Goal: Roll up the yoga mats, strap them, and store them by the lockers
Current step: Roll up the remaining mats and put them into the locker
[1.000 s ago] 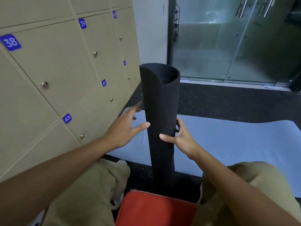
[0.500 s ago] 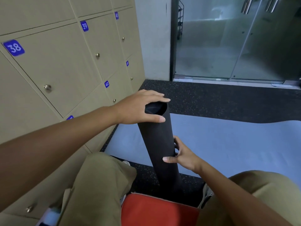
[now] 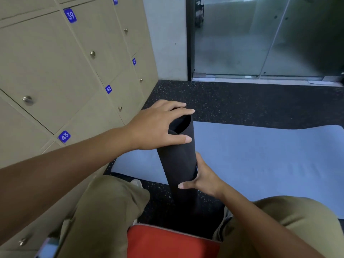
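Upright, black rolled mat (image 3: 176, 161) stands between left hand (image 3: 158, 127) above, right hand (image 3: 202, 177) below.

Two yoga mats are in view: one black mat (image 3: 176, 161) rolled into a tube and standing on end at the near centre, and one pale blue mat (image 3: 260, 161) lying flat on the right. Two hands show, the left hand (image 3: 156, 127) and the right hand (image 3: 202, 175). On the left, five blue number tags (image 3: 70, 15) and seven round knobs (image 3: 27, 99) mark the lockers (image 3: 55, 62). One orange-red cushion (image 3: 167, 243) lies nearest.

Changing-room corner with dark speckled floor (image 3: 242, 101).
Glass doors (image 3: 260, 38) are set beside a grey wall (image 3: 165, 38).
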The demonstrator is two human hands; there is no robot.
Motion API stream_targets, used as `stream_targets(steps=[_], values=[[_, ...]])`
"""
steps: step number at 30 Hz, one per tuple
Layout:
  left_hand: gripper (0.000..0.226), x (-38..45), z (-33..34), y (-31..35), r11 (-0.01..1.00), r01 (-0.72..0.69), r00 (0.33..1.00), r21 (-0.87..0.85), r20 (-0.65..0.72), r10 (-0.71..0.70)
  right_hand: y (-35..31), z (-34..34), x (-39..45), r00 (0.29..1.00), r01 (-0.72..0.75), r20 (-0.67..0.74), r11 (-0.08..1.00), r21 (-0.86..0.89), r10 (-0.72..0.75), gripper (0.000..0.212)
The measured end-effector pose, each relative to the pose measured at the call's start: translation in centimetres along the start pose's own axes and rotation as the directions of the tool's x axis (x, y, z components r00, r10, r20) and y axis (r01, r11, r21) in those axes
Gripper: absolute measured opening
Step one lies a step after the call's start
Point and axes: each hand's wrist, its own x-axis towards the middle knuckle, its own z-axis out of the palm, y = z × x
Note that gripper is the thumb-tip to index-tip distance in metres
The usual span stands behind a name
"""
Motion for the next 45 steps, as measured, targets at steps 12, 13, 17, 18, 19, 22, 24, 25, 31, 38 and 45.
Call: stream_targets(steps=[12,13,17,18,19,22,24,25,31,38,45], values=[[0.097,-0.7,8.3,0.4,0.993,0.054,0.999,0.103,-0.006,-0.054,4.0,1.2,-0.5,0.996,-0.021,-0.087,0.990,-0.140,0.009,0.112],[0.097,-0.5,8.7,0.4,0.992,0.052,0.999,0.112,-0.015,-0.051,4.4,1.3,-0.3,0.996,-0.022,-0.090,0.989,-0.146,0.009,0.112],[0.096,0.3,9.8,0.4,0.992,0.050,0.998,0.114,-0.037,-0.046,5.8,0.7,-0.2,0.994,-0.064,-0.101,0.989,-0.136,0.050,0.114],[0.097,0.5,10.0,0.5,0.992,0.053,0.998,0.112,-0.034,-0.050,6.0,0.6,-0.1,0.994,-0.069,-0.092,0.988,-0.139,0.056,0.115],[0.097,0.6,10.1,0.4,0.992,0.060,0.998,0.113,-0.029,-0.057,6.1,0.5,0.1,0.995,-0.074,-0.083,0.987,-0.146,0.062,0.116],[0.099,1.4,10.2,-0.2,0.988,0.090,0.996,0.123,-0.015,-0.089,6.3,0.4,1.1,0.994,-0.098,-0.066,0.987,-0.124,0.091,0.118],[0.101,1.9,10.6,-0.3,0.987,0.101,0.995,0.124,0.014,-0.103,6.9,0.4,1.5,0.992,-0.117,-0.061,0.987,-0.110,0.111,0.120],[0.102,2.0,10.9,-0.3,0.986,0.109,0.993,0.123,0.033,-0.114,7.3,0.4,1.5,0.991,-0.123,-0.060,0.986,-0.116,0.117,0.121],[0.101,1.8,12.5,-0.4,0.982,0.162,0.983,0.094,0.077,-0.170,8.6,1.7,2.0,0.986,-0.163,-0.057,0.983,-0.090,0.158,0.117],[0.086,0.7,12.5,-0.1,0.991,0.112,0.989,0.073,0.094,-0.118,9.0,2.1,1.8,0.985,-0.173,-0.021,0.981,-0.089,0.172,0.121],[0.113,-0.6,11.6,-1.6,0.996,0.082,0.981,0.017,0.175,-0.084,8.4,2.7,1.8,0.982,-0.191,-0.004,0.977,-0.096,0.191,0.117]])
